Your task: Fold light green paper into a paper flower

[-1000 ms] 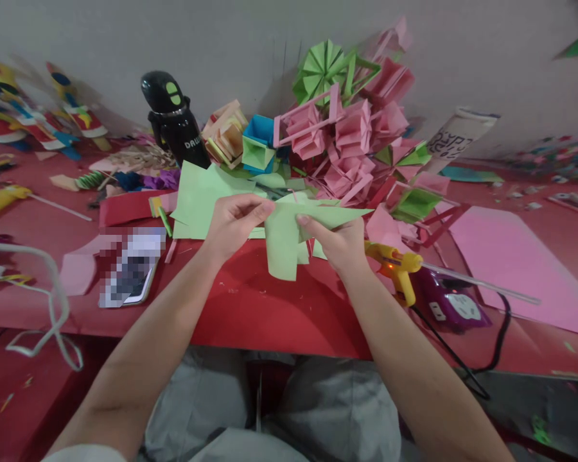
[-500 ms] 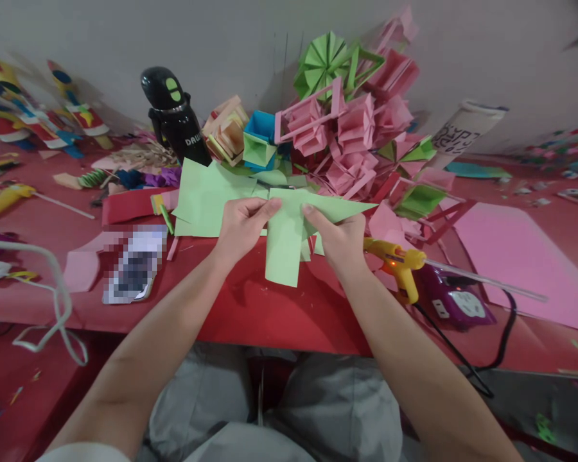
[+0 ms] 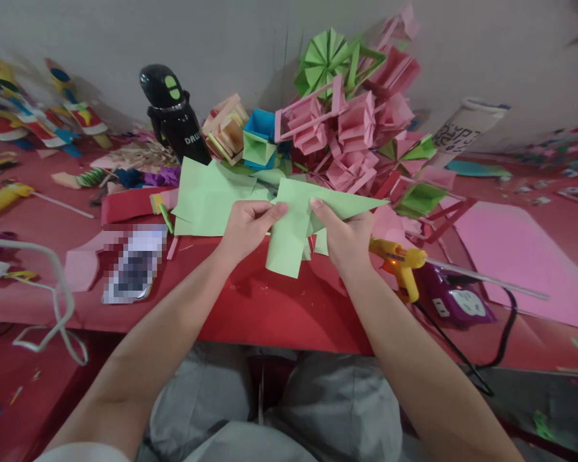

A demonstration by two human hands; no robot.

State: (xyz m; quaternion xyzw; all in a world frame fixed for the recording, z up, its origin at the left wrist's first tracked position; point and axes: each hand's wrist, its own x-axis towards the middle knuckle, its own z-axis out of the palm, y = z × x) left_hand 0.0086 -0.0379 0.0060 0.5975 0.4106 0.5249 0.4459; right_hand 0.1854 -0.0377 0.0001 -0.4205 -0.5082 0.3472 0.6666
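A piece of light green paper (image 3: 289, 240) is held up between my two hands over the red table. It has an upright strip and a pointed flap reaching right. My left hand (image 3: 250, 224) pinches the strip's left edge, thumb on top. At the base of the flap, my right hand (image 3: 344, 231) is closed on the paper with its thumb on the front; its fingers are hidden behind. Larger green sheets (image 3: 212, 199) lie just beyond my left hand.
To the right are a yellow glue gun (image 3: 399, 256), a purple power socket (image 3: 455, 298) and a pink sheet (image 3: 525, 256). A phone (image 3: 137, 266) lies left. Behind stand a black bottle (image 3: 178, 122) and a pile of pink paper boxes (image 3: 356, 122).
Both hands have shifted slightly to the right, and the green paper has tilted, its top edge moving up and right while its lower end stays nearly in place.
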